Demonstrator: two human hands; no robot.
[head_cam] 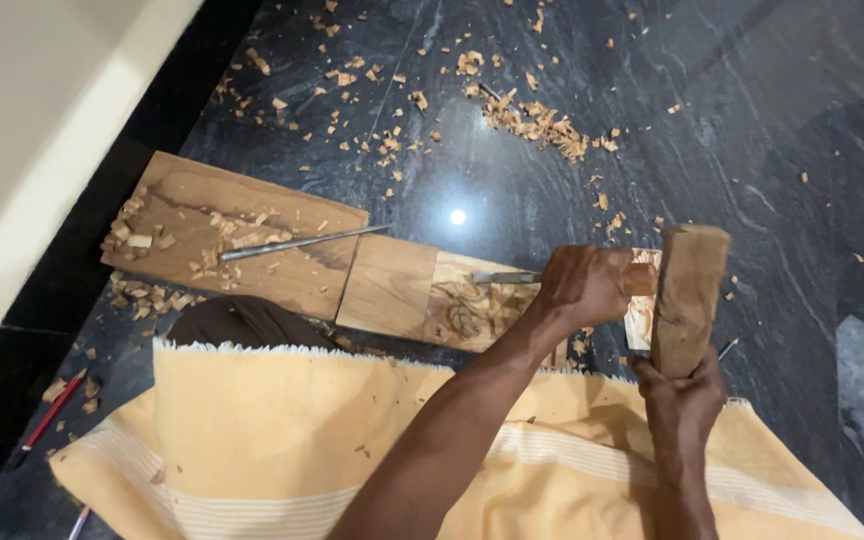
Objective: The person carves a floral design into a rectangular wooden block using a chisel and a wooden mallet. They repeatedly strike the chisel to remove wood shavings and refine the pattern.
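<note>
Nearest to me, a yellow striped cloth (352, 440) is lying across my lap, with a few chips caught on it. My right hand (680, 395) is closing around the lower end of a wooden mallet block (690, 295), holding it upright, its top standing just beside the chisel handle. My left hand (584, 285) is gripping the wooden handle of a chisel (512, 277), fist shut, and the steel blade is pointing left onto the carved wooden plank (432, 290). The blade tip is resting in the carved recess, where curled shavings are gathering. That plank is lying on the dark stone floor (772, 150), directly in front of my knees. Just beyond its left end, a wider wooden board (282, 270) is lying at an angle, touching the plank, with a thin metal rod (302, 243) and loose chips on top. A red pencil (52, 410) is lying at far left. Farther out, wood shavings (537, 122) are scattering over the floor.
</note>
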